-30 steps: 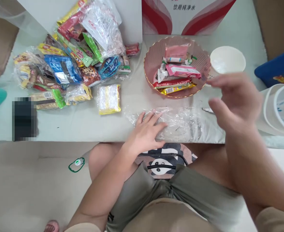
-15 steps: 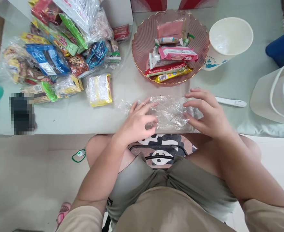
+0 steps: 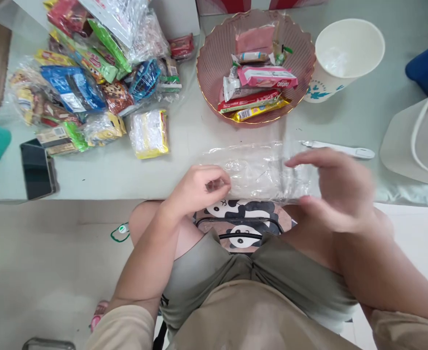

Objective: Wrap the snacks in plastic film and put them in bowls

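A clear plastic bag [image 3: 257, 170] lies flattened along the near side of the table, its surface wrinkled and shiny. At its left end is my left hand [image 3: 201, 189], thumb and fingers curled together in a pinch on the film. My right hand [image 3: 348, 187] hovers by the bag's right end, slightly blurred, with thumb and fingers spread apart and nothing between them. Just beyond that hand, a white-handled tool like a slim knife [image 3: 345, 148] rests on the cloth.
A pink ribbed bowl [image 3: 214, 63] holds several wrapped snacks. Paper cups [image 3: 348, 53] and a white bucket-like container [image 3: 399, 141] stand to the right. Leftward lie a heap of packaged snacks [image 3: 75, 87], a yellow-white packet [image 3: 148, 133] and a phone [image 3: 37, 170] near the table edge.
The bag has been spread flatter and wider. My left hand has gone from spread fingers to a curled pinch; my right hand has moved right and toward me.
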The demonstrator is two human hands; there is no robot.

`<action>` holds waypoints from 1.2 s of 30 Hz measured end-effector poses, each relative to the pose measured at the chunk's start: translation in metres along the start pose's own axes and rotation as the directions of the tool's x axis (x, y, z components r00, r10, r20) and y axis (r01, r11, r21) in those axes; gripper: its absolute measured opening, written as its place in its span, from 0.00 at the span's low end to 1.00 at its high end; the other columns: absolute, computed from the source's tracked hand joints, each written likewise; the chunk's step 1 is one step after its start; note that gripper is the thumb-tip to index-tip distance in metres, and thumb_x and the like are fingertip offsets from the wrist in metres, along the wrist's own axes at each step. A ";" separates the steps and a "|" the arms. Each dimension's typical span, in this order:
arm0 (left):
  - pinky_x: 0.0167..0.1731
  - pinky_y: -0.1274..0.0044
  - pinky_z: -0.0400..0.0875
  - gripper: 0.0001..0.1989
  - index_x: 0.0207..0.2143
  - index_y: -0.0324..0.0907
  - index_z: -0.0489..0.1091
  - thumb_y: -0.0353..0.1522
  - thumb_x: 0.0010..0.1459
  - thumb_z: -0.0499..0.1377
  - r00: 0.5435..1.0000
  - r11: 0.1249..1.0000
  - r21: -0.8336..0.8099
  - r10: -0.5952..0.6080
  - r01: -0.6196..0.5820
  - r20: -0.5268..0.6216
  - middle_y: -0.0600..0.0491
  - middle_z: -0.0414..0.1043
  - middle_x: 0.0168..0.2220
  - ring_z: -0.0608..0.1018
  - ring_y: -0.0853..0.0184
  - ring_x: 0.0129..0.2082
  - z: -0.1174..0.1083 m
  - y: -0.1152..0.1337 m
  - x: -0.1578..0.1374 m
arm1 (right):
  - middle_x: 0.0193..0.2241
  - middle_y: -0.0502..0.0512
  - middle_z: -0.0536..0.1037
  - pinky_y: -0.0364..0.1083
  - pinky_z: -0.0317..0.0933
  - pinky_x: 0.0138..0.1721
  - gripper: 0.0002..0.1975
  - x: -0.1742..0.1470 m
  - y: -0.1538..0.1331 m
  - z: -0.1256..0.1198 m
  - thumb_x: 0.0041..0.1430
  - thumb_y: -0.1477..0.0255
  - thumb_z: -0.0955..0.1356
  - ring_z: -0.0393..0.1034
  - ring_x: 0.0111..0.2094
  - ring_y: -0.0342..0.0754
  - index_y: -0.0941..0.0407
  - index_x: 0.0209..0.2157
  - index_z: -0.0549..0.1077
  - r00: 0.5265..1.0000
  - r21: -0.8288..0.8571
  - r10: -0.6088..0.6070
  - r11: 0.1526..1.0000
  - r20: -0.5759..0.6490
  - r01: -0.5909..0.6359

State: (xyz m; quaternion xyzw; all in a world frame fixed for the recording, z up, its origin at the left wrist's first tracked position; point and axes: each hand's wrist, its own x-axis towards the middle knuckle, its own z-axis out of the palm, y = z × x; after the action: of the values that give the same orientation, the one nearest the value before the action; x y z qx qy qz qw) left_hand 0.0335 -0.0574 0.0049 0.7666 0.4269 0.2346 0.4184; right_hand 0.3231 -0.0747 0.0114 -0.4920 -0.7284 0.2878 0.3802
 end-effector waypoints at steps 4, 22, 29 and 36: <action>0.28 0.79 0.67 0.04 0.30 0.42 0.74 0.30 0.58 0.60 0.996 0.996 -0.001 -0.089 0.089 0.006 0.58 0.75 0.25 0.71 0.74 0.23 -0.003 0.001 0.001 | 0.32 0.53 0.80 0.49 0.69 0.32 0.18 0.010 -0.008 0.007 0.58 0.62 0.73 0.77 0.32 0.52 0.51 0.48 0.75 0.935 -0.124 -0.059 0.986 0.350 0.109; 0.28 0.77 0.74 0.10 0.29 0.45 0.70 0.39 0.52 0.66 0.882 0.913 -0.347 -0.332 0.212 -0.334 0.56 0.72 0.27 0.75 0.70 0.27 -0.043 -0.030 0.000 | 0.18 0.47 0.69 0.42 0.50 0.18 0.22 0.035 0.035 -0.017 0.45 0.52 0.79 0.58 0.19 0.40 0.54 0.26 0.73 0.893 0.037 0.423 0.901 0.154 -0.433; 0.21 0.79 0.72 0.16 0.41 0.49 0.63 0.48 0.61 0.62 0.790 0.783 -0.555 -0.517 0.281 -0.330 0.57 0.77 0.32 0.81 0.69 0.26 -0.034 -0.032 0.010 | 0.34 0.52 0.81 0.48 0.71 0.29 0.21 0.029 0.051 -0.004 0.59 0.47 0.70 0.77 0.30 0.48 0.48 0.37 0.66 0.919 0.400 0.373 0.828 0.131 -0.393; 0.12 0.83 0.57 0.17 0.42 0.49 0.61 0.49 0.64 0.60 0.810 0.817 -0.500 -0.486 0.288 -0.328 0.63 0.70 0.21 0.70 0.75 0.13 -0.026 -0.032 0.013 | 0.29 0.46 0.78 0.46 0.72 0.27 0.32 0.027 0.034 -0.007 0.48 0.59 0.79 0.75 0.25 0.45 0.47 0.50 0.64 0.821 0.352 0.417 0.756 0.391 -0.552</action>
State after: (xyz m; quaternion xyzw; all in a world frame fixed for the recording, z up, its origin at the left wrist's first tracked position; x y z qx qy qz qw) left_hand 0.0074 -0.0257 -0.0083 0.4758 0.5989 0.3969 0.5074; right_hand 0.3395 -0.0369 -0.0046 -0.5161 -0.5344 0.6060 0.2843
